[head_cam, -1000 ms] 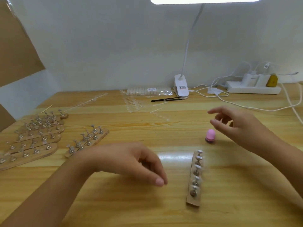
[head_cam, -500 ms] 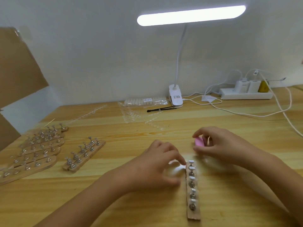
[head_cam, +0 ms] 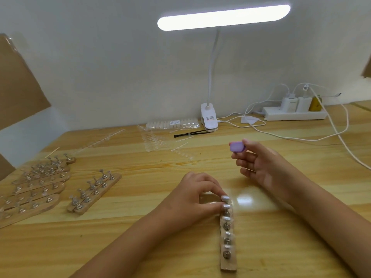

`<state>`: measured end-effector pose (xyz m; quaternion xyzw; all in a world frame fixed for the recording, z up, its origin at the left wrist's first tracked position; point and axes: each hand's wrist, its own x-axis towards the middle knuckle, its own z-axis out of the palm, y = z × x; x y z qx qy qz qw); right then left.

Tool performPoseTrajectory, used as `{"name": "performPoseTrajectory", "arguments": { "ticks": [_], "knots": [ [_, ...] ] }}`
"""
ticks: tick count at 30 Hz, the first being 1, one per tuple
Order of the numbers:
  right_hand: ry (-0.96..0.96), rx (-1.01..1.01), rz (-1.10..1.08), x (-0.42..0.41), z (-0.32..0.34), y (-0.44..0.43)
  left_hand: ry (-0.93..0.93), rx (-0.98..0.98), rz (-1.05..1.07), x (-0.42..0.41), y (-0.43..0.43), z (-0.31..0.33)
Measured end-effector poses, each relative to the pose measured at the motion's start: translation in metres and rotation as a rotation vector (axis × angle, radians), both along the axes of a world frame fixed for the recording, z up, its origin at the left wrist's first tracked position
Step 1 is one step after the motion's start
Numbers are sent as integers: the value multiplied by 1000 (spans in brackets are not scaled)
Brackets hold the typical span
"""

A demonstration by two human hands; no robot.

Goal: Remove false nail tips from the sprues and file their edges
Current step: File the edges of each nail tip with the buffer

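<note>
A wooden strip (head_cam: 228,262) with several metal stands, each topped by a pale nail tip (head_cam: 226,218), lies lengthwise on the table near me. My left hand (head_cam: 197,195) curls over the strip's far end, index finger and thumb pinching at the first two stands. My right hand (head_cam: 261,165) hovers above the table behind the strip. Between thumb and forefinger it pinches a small purple-pink file block (head_cam: 236,147). Clear sprues of nail tips (head_cam: 158,142) lie spread out further back.
More wooden stand strips lie at the left (head_cam: 38,187) and left of centre (head_cam: 94,190). At the back are a bag of nail tips (head_cam: 172,123), a black tool (head_cam: 190,134), a clip lamp (head_cam: 209,118), and a power strip (head_cam: 295,115) with cables (head_cam: 341,137).
My right hand picked the purple-pink block up off the table and raised it. My left hand slid right to the strip's far end and closed on the first stands.
</note>
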<state>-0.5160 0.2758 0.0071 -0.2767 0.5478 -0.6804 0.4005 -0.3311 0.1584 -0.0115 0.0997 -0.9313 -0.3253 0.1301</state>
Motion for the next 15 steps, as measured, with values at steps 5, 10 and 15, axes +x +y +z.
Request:
{"name": "performPoseTrajectory", "arguments": {
  "ticks": [5, 10, 15],
  "knots": [
    [-211, -70, 142, 3, 2, 2, -9, 48, 51, 1, 4, 1],
    [-252, -196, 245, 4, 6, 5, -10, 250, 162, -1, 9, 2],
    [-121, -255, 271, 5, 20, 9, 151, 654, 250, 2, 9, 10]
  ]
}}
